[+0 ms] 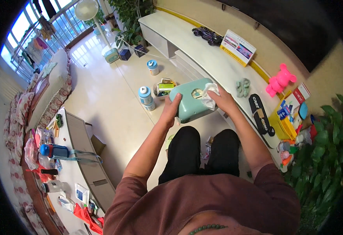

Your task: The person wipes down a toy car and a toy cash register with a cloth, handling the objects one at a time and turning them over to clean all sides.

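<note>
A mint-green plastic box (pixel 189 107) with rounded corners is held up in front of my knees, above the floor. My left hand (pixel 170 110) grips its left end, thumb on the upper face. In my right hand (pixel 224 99) is a crumpled white tissue or wipe (pixel 210 95), pressed against the box's right part. Beside the tissue, a round pale patch or emblem (pixel 197 93) shows on the box. The fingers under the box are mostly hidden.
Lidded canisters (pixel 145 95) and a basket of small packets (pixel 165 86) stand on the floor beyond the box. A long white TV cabinet (pixel 186 38) runs along the right, bearing a pink bear figure (pixel 280 80) and yellow bin (pixel 280 117). At left, a cluttered table (pixel 71 132) holds a blue bottle (pixel 55 151).
</note>
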The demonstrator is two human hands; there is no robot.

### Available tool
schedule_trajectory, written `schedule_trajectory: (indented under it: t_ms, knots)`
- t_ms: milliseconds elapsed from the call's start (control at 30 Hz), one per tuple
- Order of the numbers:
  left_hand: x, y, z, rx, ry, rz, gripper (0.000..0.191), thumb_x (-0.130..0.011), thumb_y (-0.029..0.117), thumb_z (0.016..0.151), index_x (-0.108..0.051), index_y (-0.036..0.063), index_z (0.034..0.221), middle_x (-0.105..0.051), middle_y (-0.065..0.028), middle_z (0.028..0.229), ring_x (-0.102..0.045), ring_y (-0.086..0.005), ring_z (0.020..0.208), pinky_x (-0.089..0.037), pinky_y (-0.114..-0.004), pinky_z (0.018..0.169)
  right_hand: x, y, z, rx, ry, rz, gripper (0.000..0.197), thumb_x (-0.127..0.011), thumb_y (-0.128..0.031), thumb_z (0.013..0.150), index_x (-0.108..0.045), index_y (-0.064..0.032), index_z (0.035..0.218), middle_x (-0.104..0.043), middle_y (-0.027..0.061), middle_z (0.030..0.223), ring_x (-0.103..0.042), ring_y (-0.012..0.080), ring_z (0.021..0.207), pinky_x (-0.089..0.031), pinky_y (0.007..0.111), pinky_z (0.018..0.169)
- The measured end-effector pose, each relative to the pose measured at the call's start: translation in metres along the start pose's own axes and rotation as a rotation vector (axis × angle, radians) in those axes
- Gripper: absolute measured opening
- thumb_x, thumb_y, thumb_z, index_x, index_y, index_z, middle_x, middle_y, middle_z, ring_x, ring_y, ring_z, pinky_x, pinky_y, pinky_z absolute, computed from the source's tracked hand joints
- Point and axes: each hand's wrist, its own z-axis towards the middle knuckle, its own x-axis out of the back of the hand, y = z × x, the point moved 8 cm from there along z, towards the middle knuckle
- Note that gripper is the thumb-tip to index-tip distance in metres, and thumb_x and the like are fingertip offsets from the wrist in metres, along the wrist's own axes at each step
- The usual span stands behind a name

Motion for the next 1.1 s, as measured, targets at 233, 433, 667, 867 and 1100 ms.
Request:
schedule_trajectory:
  t_ms: [233,433,667,867,1100]
  knots:
    - [-0.068,-0.025,-0.093,0.057,-0.095,0.068,0.081,-0.059,0.05,0.089,-0.027,-0.0063,0.137,-0.048,-0.0237,0.125,-0.05,-0.0292,0.115,-0.042,-0.038,0.097,0.06,0.015,-0.132,-0.058,0.106,-0.114,0.07,-0.056,-0.054,0.084,-0.046,-0.0058,0.133,-0.063,0.0261,0.111,-0.059,0.0412,0.106,-0.046,0.043,0.09]
    - [-0.081,-0.047,-0.143,0.026,-0.14,0.198,0.079,-0.059,0.049,0.09,-0.029,-0.0069,0.137,-0.048,-0.0228,0.126,-0.049,-0.0278,0.115,-0.041,-0.037,0.099,0.055,0.037,-0.214,-0.165,0.079,-0.117,0.076,-0.055,-0.054,0.085,-0.038,-0.0023,0.139,-0.063,0.0291,0.108,-0.06,0.0448,0.102,-0.046,0.046,0.088]
    - [-0.083,-0.05,-0.175,0.097,-0.241,0.169,0.076,-0.055,0.047,0.092,-0.028,-0.0072,0.139,-0.046,-0.0228,0.13,-0.048,-0.0282,0.118,-0.04,-0.037,0.1,0.049,0.028,-0.253,-0.18,0.082,-0.154,0.07,-0.054,-0.051,0.087,-0.039,-0.0051,0.138,-0.064,0.0276,0.104,-0.061,0.0441,0.099,-0.047,0.047,0.085]
    - [-0.067,-0.068,-0.172,0.084,-0.272,0.233,0.08,-0.053,0.048,0.093,-0.021,-0.007,0.143,-0.04,-0.0257,0.137,-0.043,-0.03,0.126,-0.036,-0.036,0.105,0.04,0.024,-0.257,-0.163,0.061,-0.263,0.078,-0.051,-0.054,0.088,-0.033,0.0004,0.142,-0.061,0.0321,0.108,-0.061,0.0468,0.097,-0.047,0.049,0.085]
    - [-0.084,-0.022,-0.193,-0.476,-0.298,0.778,0.126,-0.083,0.054,0.057,-0.012,0.0054,0.15,-0.01,-0.0291,0.152,-0.012,-0.0448,0.142,-0.021,-0.049,0.113,0.039,0.036,-0.255,-0.183,0.057,-0.18,0.076,-0.054,-0.052,0.087,-0.036,-0.0001,0.14,-0.058,0.031,0.117,-0.058,0.0449,0.105,-0.045,0.047,0.09]
